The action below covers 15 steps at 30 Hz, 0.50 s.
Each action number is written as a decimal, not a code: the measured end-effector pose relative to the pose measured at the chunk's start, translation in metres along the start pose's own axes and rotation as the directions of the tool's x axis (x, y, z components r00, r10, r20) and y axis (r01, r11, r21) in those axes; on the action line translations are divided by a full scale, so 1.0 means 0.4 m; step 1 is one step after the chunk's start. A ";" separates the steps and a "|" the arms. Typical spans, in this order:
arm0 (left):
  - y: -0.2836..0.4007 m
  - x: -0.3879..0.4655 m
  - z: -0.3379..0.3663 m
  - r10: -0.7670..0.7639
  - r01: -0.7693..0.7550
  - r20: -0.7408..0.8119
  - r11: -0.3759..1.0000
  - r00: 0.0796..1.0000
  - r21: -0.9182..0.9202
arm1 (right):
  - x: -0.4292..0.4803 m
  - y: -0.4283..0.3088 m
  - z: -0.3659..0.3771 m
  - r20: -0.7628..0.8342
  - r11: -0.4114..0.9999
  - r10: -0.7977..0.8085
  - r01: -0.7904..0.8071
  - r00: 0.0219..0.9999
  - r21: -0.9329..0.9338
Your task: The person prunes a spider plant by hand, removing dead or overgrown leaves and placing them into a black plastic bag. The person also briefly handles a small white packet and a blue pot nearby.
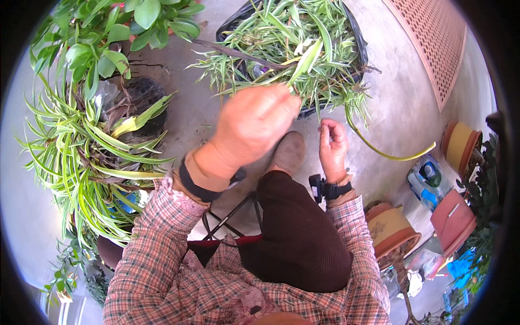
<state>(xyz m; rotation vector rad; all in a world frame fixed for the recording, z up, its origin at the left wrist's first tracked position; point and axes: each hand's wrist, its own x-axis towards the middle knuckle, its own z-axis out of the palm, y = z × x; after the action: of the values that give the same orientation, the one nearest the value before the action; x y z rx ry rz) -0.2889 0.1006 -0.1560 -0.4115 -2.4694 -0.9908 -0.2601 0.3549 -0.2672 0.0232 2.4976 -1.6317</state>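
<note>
My left hand [258, 122], blurred, reaches over the front edge of a heap of cut spider plant leaves [264, 36]. Its fingers are closed around the base of a pale yellow-green leaf [308, 59], and a long withered brown leaf [243, 55] runs from near its tip to the upper left. The heap fills a black plastic bag [359, 30] on the floor. Just in front of the bag, my right hand [334, 148] hovers with loosely curled fingers, the thumb a little apart, and nothing visible in it. To the left stands a leafy spider plant [81, 162] with striped leaves and dry brown ones.
A broad-leaved succulent [146, 20] grows at upper left. One curved leaf stalk [390, 154] sticks out from the bag to the right. Terracotta pots [392, 229], a plastic-wrapped bottle pack [430, 178] and a perforated panel [434, 36] line the right side. My shoe [287, 150] rests below the bag.
</note>
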 end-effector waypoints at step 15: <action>0.011 -0.081 0.111 0.014 -0.063 0.223 0.975 0.975 0.214 | 0.143 -0.135 0.012 0.115 0.707 -0.509 0.491 0.853 -0.509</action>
<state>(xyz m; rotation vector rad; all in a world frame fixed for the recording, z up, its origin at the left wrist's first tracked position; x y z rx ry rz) -0.2720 0.1317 -0.1982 -0.5177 -2.7213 -0.6764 -0.3214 0.3246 -0.2279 -0.7684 3.0678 -0.9952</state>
